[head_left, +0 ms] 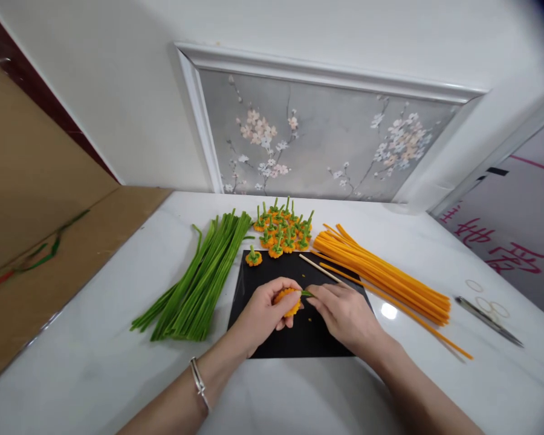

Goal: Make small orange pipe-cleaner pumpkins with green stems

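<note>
My left hand [272, 307] is closed around a scalloped orange pipe-cleaner pumpkin [289, 302], above a black mat [290, 344]. A green pipe-cleaner stem [306, 293] sticks out of it to the right. Pinched on that stem is my right hand [342, 311], its fingertips partly hidden. Beyond the hands, one finished orange pumpkin with a green top [254, 258] sits at the mat's far left corner. A thin wooden stick [320, 267] lies slantwise on the mat, beyond my right hand.
Several small orange-and-green pumpkins [281, 229] cluster behind the mat. Green pipe cleaners [204, 284] lie bundled at left, orange ones [385, 272] at right. Farther right are tweezers [489, 321] and several rubber bands [485, 305]. A framed floral wall panel [326, 145] rises behind; cardboard [40, 181] stands left.
</note>
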Tool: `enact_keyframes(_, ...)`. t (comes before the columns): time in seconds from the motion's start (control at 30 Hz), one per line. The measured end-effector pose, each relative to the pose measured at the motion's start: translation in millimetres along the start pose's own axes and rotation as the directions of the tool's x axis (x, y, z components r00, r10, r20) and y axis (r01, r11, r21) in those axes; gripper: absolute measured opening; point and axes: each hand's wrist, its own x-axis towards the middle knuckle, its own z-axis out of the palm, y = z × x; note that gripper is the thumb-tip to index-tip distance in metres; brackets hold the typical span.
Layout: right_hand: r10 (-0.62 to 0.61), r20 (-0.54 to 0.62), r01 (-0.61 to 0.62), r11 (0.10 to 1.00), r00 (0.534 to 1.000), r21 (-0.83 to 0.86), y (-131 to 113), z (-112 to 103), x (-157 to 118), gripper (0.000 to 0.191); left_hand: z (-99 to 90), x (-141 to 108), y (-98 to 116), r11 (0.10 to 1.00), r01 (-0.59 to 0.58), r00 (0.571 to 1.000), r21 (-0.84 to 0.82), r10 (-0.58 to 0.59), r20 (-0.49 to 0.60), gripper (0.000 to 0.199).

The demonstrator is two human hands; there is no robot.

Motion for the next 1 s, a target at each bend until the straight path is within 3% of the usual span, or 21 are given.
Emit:
enact_keyframes(0.3,-0.042,-0.046,0.045,0.998,0.998,0.05,-9,-3,0,0.023,-0.6,4,-5,0.995,0.004,0.995,-0.1,-0.014,-0.096,0.024)
enact_keyframes(0.53,0.024,-0.098,-0.03,0.998,0.995,-0.053,5,-15,-2,0.024,-4.0,6,-1,0.999,-0.038,0.995,0.016,0.039,-0.09,0.023)
enact_keyframes(0.77,0.089,-0.087,-0.097,0.992,0.992,-0.084,13,-22,-4,0.027,-7.1,6,1,0.998,-0.052,0.98,0.03,0.057,-0.188,0.023)
enact_keyframes(0.9,0.166,-0.017,-0.167,0.983,0.986,-0.082,15,-20,-4,0.025,-7.7,3,2,0.998,-0.046,0.992,-0.042,0.041,-0.123,0.034)
enact_keyframes(1.0,0.154,-0.013,-0.153,0.987,0.988,0.054,10,-15,-1,0.027,-5.7,2,0,0.997,-0.012,0.999,-0.079,0.008,-0.05,0.049)
